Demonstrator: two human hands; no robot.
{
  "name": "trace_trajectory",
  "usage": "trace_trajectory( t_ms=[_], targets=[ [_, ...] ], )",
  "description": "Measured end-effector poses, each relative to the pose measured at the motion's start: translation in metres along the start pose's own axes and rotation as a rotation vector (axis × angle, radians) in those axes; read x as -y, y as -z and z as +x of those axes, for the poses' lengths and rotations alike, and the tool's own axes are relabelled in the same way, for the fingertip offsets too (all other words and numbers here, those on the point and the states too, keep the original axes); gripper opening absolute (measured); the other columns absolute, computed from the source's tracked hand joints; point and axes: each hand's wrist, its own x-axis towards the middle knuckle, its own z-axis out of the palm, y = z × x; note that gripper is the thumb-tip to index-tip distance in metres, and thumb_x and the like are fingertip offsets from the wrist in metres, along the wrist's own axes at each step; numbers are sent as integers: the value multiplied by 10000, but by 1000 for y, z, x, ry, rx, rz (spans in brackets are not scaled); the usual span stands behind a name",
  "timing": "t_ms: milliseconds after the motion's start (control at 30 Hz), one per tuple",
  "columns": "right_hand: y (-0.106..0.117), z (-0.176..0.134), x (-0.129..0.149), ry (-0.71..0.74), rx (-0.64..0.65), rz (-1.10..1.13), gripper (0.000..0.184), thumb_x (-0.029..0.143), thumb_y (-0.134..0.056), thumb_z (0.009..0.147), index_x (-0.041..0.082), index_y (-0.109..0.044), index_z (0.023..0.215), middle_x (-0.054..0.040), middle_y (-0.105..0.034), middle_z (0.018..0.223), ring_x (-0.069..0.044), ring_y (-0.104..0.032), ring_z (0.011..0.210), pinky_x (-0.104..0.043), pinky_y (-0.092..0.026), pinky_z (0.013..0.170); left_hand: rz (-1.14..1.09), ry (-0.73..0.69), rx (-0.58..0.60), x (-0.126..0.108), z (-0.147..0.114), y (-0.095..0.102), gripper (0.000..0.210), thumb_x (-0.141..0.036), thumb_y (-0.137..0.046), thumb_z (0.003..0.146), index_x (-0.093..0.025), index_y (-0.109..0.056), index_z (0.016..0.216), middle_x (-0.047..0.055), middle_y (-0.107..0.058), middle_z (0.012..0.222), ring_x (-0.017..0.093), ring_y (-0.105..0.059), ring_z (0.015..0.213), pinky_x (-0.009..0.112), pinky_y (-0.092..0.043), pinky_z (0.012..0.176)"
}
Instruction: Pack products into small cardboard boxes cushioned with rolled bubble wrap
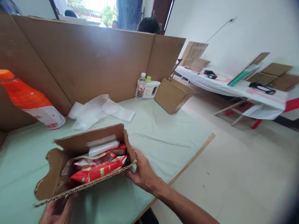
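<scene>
An open-topped cardboard box (53, 168) with cut, uneven edges is between my hands at the front of the table. Inside it lie red snack packets (98, 170) and a roll of clear plastic wrap (104, 148). My right hand (142, 171) grips the box's right end, its thumb on the near side and its fingers partly hidden behind the end wall. Under the near left edge, my left hand (59, 208) holds the box from below; most of its fingers are out of sight.
Crumpled bubble wrap (100, 112) lies behind the box. An orange-and-white bottle (35, 102) leans at the left. A clear bottle (140, 87), a white jug (151, 89) and a closed carton (173, 95) stand at the back. Cardboard panels (93, 59) wall the table (163, 133).
</scene>
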Motion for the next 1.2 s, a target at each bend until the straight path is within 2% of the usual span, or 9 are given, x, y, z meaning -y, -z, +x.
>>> trace_trajectory(
  t_ms=[267,433,567,733,800,867,933,1067,1200],
  targets=[
    [24,-24,-18,-21,-99,-109,686,385,-636,903,236,-378,1520,-152,-618,1350,-347,-595,1229,-524,-515,1020,-23,57,92,-35,-12,-40,695,-672,-821,570,-173,-698,1038,111,-758,1048,323,-663,1131,441,-506,1034],
    [35,-36,-31,-19,-75,-118,711,460,-659,889,218,-407,1508,-155,-591,1402,-342,-600,1240,-496,-527,1014,-30,48,135,-25,-14,-41,704,-645,-817,604,-178,-676,1113,137,-735,1156,335,-641,1186,447,-519,1028],
    [36,-17,-47,-82,-147,-97,549,407,-596,933,208,-494,1435,-148,-634,1347,-300,-650,1150,-444,-571,918,38,-54,149,-7,-56,-39,605,-550,-753,749,-209,-645,1236,123,-728,1174,313,-652,1187,438,-536,1018],
    [57,26,-72,-197,-324,-64,520,405,-604,901,195,-542,1372,-155,-614,1360,-273,-646,1111,-425,-577,848,165,-428,748,-3,-88,-40,215,-412,-678,828,-262,-791,932,87,-768,799,249,-743,778,365,-628,769],
    [66,25,-74,-223,-332,-44,483,405,-601,902,210,-570,1342,-146,-606,1373,-260,-645,1114,-415,-570,858,205,-427,611,-7,-74,-45,231,-387,-629,873,-251,-780,984,82,-774,847,230,-741,784,342,-622,759],
    [69,7,-69,-228,-316,-22,443,406,-607,906,215,-603,1305,-138,-619,1360,-248,-659,1094,-391,-571,844,235,-321,345,-10,-56,-55,366,-402,-614,891,-218,-698,1196,112,-752,1088,254,-725,987,374,-601,871],
    [65,-24,-60,-232,-285,7,437,410,-614,905,215,-622,1296,-134,-632,1351,-245,-675,1072,-371,-577,827,229,-260,292,-10,-47,-67,545,-452,-641,866,-194,-591,1344,144,-699,1222,295,-672,1134,440,-561,970],
    [42,-94,-46,-340,-249,69,420,459,-618,884,210,-701,1212,-119,-732,1170,-270,-705,976,-355,-587,776,205,-333,495,-5,-72,-91,647,-408,-622,872,-193,-473,1464,163,-669,1269,347,-590,1271,525,-490,1066],
    [35,-129,-52,-601,-521,74,412,527,-524,916,190,-755,968,-88,-765,899,-255,-699,812,-336,-577,708,138,-534,838,-5,-93,-101,669,-314,-623,864,-252,-434,1502,151,-544,1470,333,-494,1387,495,-440,1126]
  ],
)
